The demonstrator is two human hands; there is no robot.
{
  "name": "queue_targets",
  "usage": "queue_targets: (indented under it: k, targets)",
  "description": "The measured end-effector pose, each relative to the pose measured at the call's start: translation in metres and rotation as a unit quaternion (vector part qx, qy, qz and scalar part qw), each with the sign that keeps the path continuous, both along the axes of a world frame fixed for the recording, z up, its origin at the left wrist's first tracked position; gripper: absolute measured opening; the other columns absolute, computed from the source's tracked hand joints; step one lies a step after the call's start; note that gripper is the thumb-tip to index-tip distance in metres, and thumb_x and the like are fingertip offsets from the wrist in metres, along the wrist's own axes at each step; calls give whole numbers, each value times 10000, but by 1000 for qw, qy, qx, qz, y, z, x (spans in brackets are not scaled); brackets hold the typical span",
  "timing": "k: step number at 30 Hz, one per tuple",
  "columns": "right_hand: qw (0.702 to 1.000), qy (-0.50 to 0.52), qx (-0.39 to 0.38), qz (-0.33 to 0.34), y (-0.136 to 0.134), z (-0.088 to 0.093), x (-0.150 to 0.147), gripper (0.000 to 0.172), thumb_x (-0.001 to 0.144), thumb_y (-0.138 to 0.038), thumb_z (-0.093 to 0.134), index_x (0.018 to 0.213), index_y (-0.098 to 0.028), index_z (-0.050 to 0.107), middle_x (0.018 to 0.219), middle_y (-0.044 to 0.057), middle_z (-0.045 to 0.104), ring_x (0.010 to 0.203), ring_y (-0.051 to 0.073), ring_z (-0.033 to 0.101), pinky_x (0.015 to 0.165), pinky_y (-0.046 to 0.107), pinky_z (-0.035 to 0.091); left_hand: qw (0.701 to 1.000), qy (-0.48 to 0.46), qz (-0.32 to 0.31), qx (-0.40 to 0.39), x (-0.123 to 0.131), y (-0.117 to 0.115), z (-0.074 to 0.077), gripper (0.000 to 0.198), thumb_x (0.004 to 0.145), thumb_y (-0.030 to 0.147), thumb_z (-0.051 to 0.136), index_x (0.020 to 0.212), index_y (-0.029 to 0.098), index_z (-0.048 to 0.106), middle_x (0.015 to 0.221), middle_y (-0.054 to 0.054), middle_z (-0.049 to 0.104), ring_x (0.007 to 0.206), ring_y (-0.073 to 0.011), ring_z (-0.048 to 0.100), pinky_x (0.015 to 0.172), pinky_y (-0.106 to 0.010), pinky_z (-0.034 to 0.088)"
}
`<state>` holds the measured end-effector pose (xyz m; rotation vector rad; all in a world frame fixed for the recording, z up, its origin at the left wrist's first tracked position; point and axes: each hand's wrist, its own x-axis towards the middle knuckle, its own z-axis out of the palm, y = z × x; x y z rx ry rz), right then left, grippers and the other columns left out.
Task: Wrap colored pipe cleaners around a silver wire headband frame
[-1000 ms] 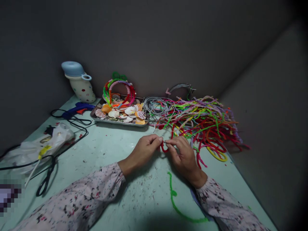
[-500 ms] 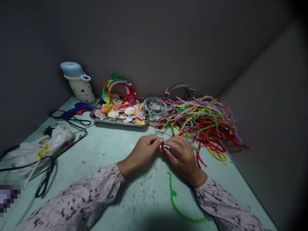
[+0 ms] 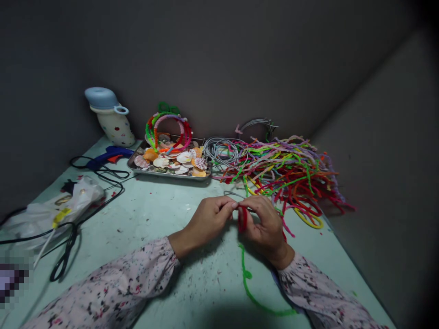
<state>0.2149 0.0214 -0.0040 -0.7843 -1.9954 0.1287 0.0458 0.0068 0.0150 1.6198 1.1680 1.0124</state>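
Red pipe cleaner [image 3: 243, 220] in hands [image 3: 211, 220] [image 3: 266, 224], apart from tray edge [image 3: 168, 175]

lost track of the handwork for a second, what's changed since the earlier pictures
The red fuzzy strip has shifted right and slightly down the picture, now hanging in front of the right hand. The left hand has moved slightly the same way. Nothing was visibly let go. The green strip, shell tray and bottle stayed put.

Held fuzzy strand [image 3: 242, 220]: red. Near strand [image 3: 247, 275]: bright green. Sleeves [image 3: 133, 269]: pale pink, dark and red floral print. Far-left bottle [image 3: 115, 130]: cream, small coloured motifs; lid [image 3: 101, 97] light blue. Right pile [image 3: 288, 171]: red, green, yellow, lilac. Tabletop [image 3: 161, 205]: pale green.
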Motion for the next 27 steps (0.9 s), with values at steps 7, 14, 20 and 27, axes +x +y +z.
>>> queue_targets:
  k: [7, 14, 20, 27]
  targets:
    - [992, 49, -115, -18, -2, 2, -2, 59, 868, -180, 569, 873, -227, 605, 807, 28, 626, 788, 188, 574, 730, 341, 459, 995, 64, 5, 72, 0, -2, 0, 272, 930, 269, 456, 869, 166, 700, 770, -28, 674, 731, -145, 582, 686, -253, 415]
    - [946, 95, -311, -14, 0, 5, -1, 144, 877, -313, 572, 827, -202, 648, 764, 11, 645, 728, 170, 594, 682, 293, 465, 978, 155, 5, 143, -3, -1, -6, 251, 941, 273, 464, 934, 178, 696, 866, -48, 703, 795, -161, 606, 735, -266, 421]
    - [935, 91, -342, 13, 4, 11, -2, 139, 864, -310, 577, 815, -202, 650, 750, 1, 646, 708, 163, 592, 661, 278, 471, 981, 151, 8, 119, -3, 0, -9, 230, 933, 280, 468, 938, 178, 675, 864, -47, 689, 784, -163, 597, 720, -267, 427]
    - [936, 87, -342, 13, 2, 11, -4, 152, 866, -313, 560, 795, -202, 635, 747, 2, 635, 714, 163, 581, 668, 283, 469, 979, 156, 13, 127, -4, -2, -8, 201, 910, 262, 484, 876, 174, 661, 794, -36, 650, 746, -159, 570, 688, -272, 410]
